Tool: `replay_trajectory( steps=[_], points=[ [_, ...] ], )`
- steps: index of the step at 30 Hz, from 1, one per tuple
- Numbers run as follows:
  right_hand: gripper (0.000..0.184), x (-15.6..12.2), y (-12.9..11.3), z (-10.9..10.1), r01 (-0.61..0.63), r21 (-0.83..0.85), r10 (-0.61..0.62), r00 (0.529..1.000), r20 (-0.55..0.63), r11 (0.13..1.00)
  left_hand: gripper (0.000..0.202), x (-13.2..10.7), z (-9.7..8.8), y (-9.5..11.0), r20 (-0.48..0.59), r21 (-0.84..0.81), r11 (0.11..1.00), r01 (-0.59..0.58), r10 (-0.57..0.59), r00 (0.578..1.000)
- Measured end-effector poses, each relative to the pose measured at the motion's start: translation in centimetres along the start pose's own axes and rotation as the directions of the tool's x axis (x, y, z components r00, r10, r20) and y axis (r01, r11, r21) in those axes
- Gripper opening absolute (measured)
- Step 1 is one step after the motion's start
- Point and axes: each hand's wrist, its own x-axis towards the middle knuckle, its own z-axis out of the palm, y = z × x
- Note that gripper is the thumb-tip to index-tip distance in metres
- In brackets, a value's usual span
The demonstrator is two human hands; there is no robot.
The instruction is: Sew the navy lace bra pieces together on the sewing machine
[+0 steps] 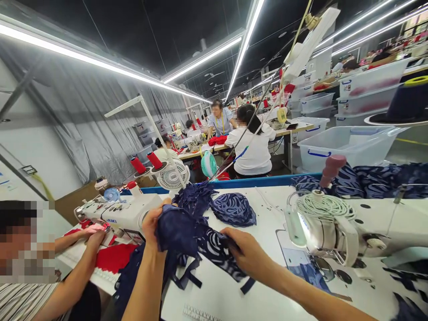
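Over the white sewing table I hold a navy bra (177,227) between both hands. My left hand (152,225) is closed around its smooth moulded cup, the fingers partly hidden behind it. My right hand (249,250) grips the patterned side panel, thumb on top, stretched toward the right. Dark straps dangle beneath the bra. Just beyond it lie a stack of patterned navy cups (234,208) and a heap of navy pieces (194,198). More navy fabric (132,274) hangs off the table's left edge.
A white sewing machine (334,236) stands on the right, with patterned fabric (310,274) near its needle. Another machine (123,211) is at the left, where a co-worker's hands (95,234) handle red fabric (115,257). Patterned navy pieces (377,180) line the back edge.
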Motion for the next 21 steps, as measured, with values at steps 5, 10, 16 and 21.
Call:
replay_trajectory(
  steps=[5, 10, 16, 21],
  points=[
    [0.037, -9.6, -2.5, -7.7, -0.342, 0.197, 0.348, 0.938, 0.008, 0.919, 0.042, -0.8, -3.5, -2.3, 0.006, 0.132, 0.986, 0.099, -0.101, 0.995],
    [0.056, -14.8, -0.2, -9.6, -0.652, 0.272, 0.67, 0.741, 0.034, 0.707, 0.028, -2.4, 0.2, -9.6, 0.112, 0.507, 0.795, 0.333, -0.443, 0.889],
    [0.044, -16.2, 1.0, -8.9, -0.612, 0.285, 0.602, 0.788, 0.131, 0.738, 0.074, -5.6, 12.8, -16.8, 0.502, 0.732, 0.679, -0.051, -0.487, 0.715],
    [0.041, -18.5, 0.5, -9.3, -0.61, 0.367, 0.632, 0.771, 0.072, 0.702, 0.023, -5.0, 14.2, -16.1, 0.324, 0.743, 0.66, 0.107, -0.495, 0.806]
  ],
)
